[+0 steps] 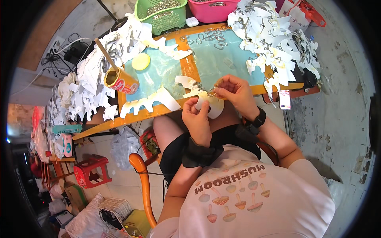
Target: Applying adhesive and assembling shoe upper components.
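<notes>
The left hand [198,122] is pinching the white piece [217,106] (probably for steadiness); the right hand [236,93] is gripping a metal ring [211,93].

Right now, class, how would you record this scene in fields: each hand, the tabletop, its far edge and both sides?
Left hand: pinches a white cut-out piece
Right hand: holds a metal ring by that piece; whether they are joined, cannot tell
Tabletop: yellow disc, loose metal rings
Far edge: green basket and pink basket, both holding metal pieces
Left side: yellow container with a stick, white pile
Right side: white heap
</notes>
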Available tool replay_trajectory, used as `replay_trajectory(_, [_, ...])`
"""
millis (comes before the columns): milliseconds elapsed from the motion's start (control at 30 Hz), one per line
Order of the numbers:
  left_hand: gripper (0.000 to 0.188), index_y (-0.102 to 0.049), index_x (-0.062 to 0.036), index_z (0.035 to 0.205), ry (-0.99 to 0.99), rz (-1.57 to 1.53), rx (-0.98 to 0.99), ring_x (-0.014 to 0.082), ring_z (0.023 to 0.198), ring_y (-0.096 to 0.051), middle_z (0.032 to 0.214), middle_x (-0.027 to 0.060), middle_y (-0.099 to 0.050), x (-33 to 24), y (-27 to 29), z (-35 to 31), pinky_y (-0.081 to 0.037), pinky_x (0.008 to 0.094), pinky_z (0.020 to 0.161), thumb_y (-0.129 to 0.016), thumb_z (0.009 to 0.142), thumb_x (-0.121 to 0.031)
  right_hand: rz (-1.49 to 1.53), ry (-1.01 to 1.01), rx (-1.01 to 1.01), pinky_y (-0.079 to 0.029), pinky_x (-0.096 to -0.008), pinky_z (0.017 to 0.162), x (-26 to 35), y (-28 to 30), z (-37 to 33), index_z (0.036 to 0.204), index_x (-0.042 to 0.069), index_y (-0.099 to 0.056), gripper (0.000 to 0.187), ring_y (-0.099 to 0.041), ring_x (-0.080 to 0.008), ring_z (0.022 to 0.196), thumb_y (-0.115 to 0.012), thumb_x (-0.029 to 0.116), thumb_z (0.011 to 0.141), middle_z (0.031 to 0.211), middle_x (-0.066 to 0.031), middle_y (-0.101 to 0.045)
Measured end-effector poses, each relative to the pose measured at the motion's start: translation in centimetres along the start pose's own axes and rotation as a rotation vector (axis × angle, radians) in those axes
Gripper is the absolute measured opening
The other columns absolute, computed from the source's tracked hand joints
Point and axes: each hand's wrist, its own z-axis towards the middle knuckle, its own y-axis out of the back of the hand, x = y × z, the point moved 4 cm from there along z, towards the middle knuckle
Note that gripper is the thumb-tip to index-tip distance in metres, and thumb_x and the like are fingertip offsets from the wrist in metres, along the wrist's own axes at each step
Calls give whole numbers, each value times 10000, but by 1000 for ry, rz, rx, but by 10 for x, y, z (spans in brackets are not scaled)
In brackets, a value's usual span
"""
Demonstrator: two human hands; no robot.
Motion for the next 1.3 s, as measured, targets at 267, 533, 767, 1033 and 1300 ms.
replay_trajectory(267, [276,-558,14,1084,73,-79,72,99,738,-621,927,75,-668,2,4,3,-492,210,660,-699,847,14,-119,-25,179,-505,-220,763,-7,2,9,994,-1,-630,119,-626,-56,840,-659,15,879,910,-15,-668])
replay_trajectory(533, [285,-559,17,1109,85,-84,73,101,746,-621,954,77,-667,2,3,5,-495,215,666,-689,857,8,-191,-4,200,-506,-224,738,-3,-2,9,981,-22,-620,158,-600,-53,796,-691,29,849,870,-14,-648])
replay_trajectory(767, [318,-534,-12,1141,-3,-71,76,90,746,-607,951,70,-665,-2,-2,3,-480,208,660,-687,862,7,-448,101,69,-521,-239,706,9,-6,6,871,-51,-637,136,-637,-101,742,-713,51,824,900,-76,-684])
replay_trajectory(1033, [403,-422,-29,1213,-214,-14,181,129,901,-633,1075,124,-636,-7,-28,-9,-526,243,773,-649,886,35,-219,81,-13,-532,-240,716,18,5,-2,822,-46,-638,98,-647,-91,816,-699,30,830,1052,-99,-707])
replay_trajectory(1300, [649,-256,-81,1282,-759,160,416,313,1297,-474,1422,285,-397,-25,-59,-31,-387,400,1071,-694,828,69,-470,75,137,-448,-201,582,79,32,19,866,-14,-623,110,-566,-25,675,-703,54,831,870,-3,-657])
